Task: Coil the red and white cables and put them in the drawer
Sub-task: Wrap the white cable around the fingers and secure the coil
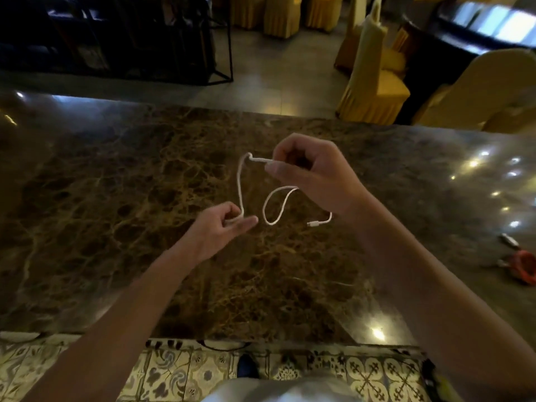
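Observation:
A thin white cable (240,187) hangs between my two hands above the brown marble counter (116,198). My right hand (313,172) pinches one plug end of it at the top. My left hand (223,227) holds the cable lower down, between thumb and fingers. The rest of the white cable makes a loose loop under my right hand, and its other plug lies on the counter by my right wrist. The red cable (525,268) sits coiled at the right edge of the counter, away from both hands. No drawer is in view.
A small light-coloured object (509,240) lies just beyond the red cable. Yellow-covered chairs (377,82) stand past the counter's far edge, and a dark metal rack (145,39) stands at the back left. Patterned floor tiles (174,369) show below the near edge.

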